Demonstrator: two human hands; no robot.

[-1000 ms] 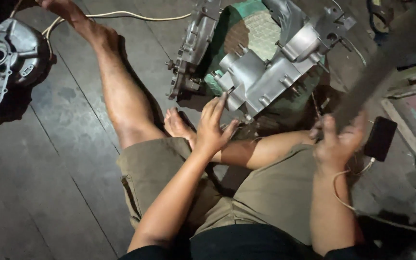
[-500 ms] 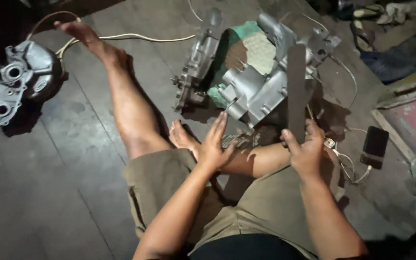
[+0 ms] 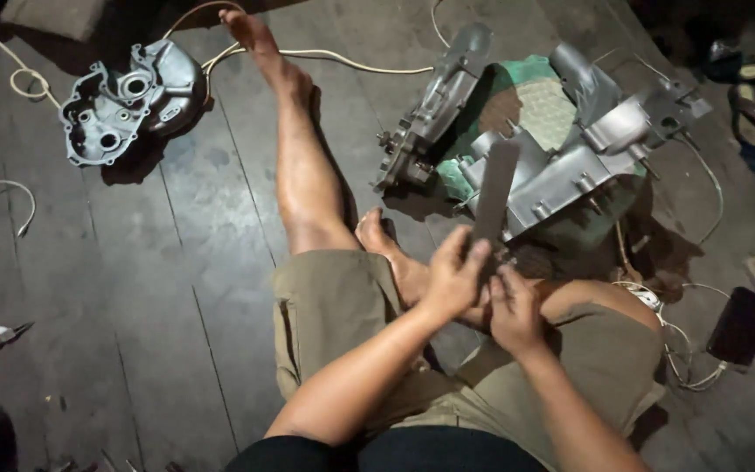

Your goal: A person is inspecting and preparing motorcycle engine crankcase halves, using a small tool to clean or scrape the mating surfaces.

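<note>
Dark plank floor [image 3: 133, 288] throughout, boards running toward the far edge. Seated on it, a person in olive shorts [image 3: 342, 323], left leg stretched toward the far edge, right leg folded with the foot tucked near the lap.

Toward the far right corner: large grey metal engine casing [image 3: 570, 166], resting on a green cloth [image 3: 526, 96], tilted, with a second narrower casing part [image 3: 434, 114] leaning at its left side. Toward the far left corner: separate grey casing half [image 3: 124, 100], lying flat, well apart from the hands. Pale cable [image 3: 342, 59] trailing along the far edge between the two. Near the right edge: dark phone [image 3: 742, 325] with a coil of white cord [image 3: 683, 350] beside it.

Near the middle, just in front of the large casing: long flat dark file [image 3: 493, 188], held upright, upper end overlapping the casing, contact not discernible. Left hand [image 3: 452, 280] curled around the lower end of the file, fingers closed on it. Right hand [image 3: 516, 310] just beside, touching the left, fingers bent at the file's base; actual grip on it cannot be told.
</note>
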